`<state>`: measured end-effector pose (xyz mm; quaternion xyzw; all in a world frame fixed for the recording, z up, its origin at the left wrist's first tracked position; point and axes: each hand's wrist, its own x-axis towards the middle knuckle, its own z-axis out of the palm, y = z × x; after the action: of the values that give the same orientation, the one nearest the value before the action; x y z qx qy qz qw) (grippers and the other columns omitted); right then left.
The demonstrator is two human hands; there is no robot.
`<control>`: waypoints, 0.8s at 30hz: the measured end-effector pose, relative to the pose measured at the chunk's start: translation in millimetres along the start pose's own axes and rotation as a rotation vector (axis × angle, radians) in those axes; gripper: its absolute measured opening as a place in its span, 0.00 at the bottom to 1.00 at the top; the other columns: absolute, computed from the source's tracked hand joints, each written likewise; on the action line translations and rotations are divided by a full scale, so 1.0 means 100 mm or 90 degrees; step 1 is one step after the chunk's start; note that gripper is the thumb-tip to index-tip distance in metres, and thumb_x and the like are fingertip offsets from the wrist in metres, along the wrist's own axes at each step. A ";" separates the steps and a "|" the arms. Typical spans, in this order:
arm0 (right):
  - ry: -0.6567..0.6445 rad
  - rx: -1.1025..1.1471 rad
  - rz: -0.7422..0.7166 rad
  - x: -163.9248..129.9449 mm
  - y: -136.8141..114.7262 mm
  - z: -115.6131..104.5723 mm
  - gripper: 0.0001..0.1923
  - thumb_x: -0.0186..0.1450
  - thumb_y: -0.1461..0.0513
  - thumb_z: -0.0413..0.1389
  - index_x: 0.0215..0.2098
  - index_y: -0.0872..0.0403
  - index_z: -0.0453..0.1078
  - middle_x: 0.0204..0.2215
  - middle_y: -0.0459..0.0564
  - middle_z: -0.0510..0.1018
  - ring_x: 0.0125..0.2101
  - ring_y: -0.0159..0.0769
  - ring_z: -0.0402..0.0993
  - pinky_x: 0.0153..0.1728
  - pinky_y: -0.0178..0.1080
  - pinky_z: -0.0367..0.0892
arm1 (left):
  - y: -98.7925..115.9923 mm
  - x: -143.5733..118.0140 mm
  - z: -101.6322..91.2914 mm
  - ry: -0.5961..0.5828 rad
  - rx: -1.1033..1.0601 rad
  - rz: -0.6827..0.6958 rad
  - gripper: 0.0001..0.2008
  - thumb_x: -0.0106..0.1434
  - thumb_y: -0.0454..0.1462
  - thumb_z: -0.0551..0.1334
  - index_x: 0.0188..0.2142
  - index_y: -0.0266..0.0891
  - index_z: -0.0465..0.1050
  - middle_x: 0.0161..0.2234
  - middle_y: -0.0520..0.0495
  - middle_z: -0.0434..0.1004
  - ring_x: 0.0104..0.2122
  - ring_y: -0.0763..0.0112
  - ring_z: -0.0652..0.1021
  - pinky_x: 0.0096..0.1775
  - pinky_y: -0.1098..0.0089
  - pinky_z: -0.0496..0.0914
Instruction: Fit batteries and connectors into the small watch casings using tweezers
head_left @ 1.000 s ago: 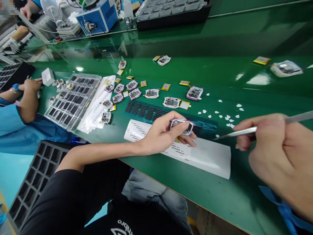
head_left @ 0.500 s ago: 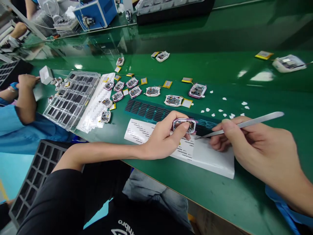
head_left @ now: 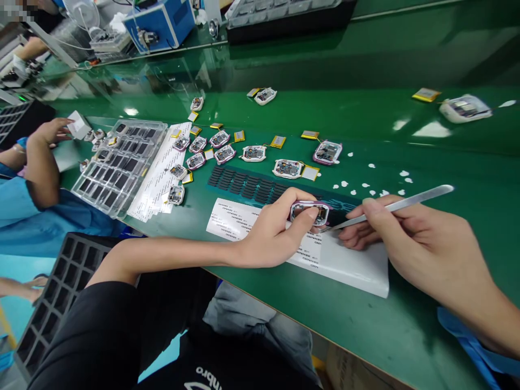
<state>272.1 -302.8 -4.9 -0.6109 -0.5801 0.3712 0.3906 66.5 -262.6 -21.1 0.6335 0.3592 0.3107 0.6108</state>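
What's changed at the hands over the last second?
The right hand swung in from the right, bringing the tweezers tip to the watch casing. The left hand kept pinching that casing over the white label sheet. The other casings behind stayed put.

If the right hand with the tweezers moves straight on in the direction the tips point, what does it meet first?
Probably the small pink-rimmed device pinched in the left hand. The tweezers in the right hand point left at its right edge, almost touching; depth is unclear.
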 end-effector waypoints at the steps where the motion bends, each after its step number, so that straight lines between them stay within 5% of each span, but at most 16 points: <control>1: -0.012 0.004 0.002 0.01 0.00 -0.01 0.31 0.67 0.34 0.55 0.27 0.50 0.75 0.21 0.51 0.81 0.19 0.37 0.78 0.22 0.37 0.77 | -0.01 0.00 0.00 -0.002 0.007 0.001 0.11 0.75 0.46 0.57 0.47 0.41 0.63 0.36 0.48 0.79 0.37 0.70 0.80 0.42 0.68 0.73; 9: -0.020 0.048 0.026 0.07 0.03 -0.07 0.34 0.64 0.30 0.56 0.26 0.51 0.76 0.21 0.51 0.80 0.19 0.36 0.77 0.22 0.37 0.77 | -0.01 -0.01 0.00 -0.005 0.034 0.011 0.12 0.75 0.47 0.56 0.47 0.42 0.63 0.37 0.49 0.78 0.36 0.70 0.78 0.41 0.67 0.71; 19: 0.107 0.088 0.058 0.03 0.06 -0.08 0.31 0.61 0.32 0.61 0.25 0.49 0.75 0.22 0.50 0.77 0.22 0.36 0.75 0.22 0.40 0.76 | 0.02 -0.04 -0.03 0.002 0.003 0.019 0.10 0.75 0.46 0.58 0.45 0.42 0.66 0.38 0.48 0.79 0.43 0.67 0.80 0.48 0.65 0.75; 24: 0.198 0.140 0.038 -0.06 -0.06 -0.03 0.21 0.66 0.40 0.61 0.29 0.45 0.75 0.22 0.48 0.76 0.22 0.38 0.73 0.26 0.46 0.76 | 0.09 -0.04 -0.10 -0.075 -0.138 0.010 0.13 0.73 0.45 0.60 0.49 0.40 0.68 0.29 0.54 0.74 0.24 0.77 0.77 0.30 0.73 0.73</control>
<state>272.0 -308.3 1.3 -0.6313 -0.4504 0.3446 0.5290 56.9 -260.2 -11.4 0.5838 0.2825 0.3145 0.6931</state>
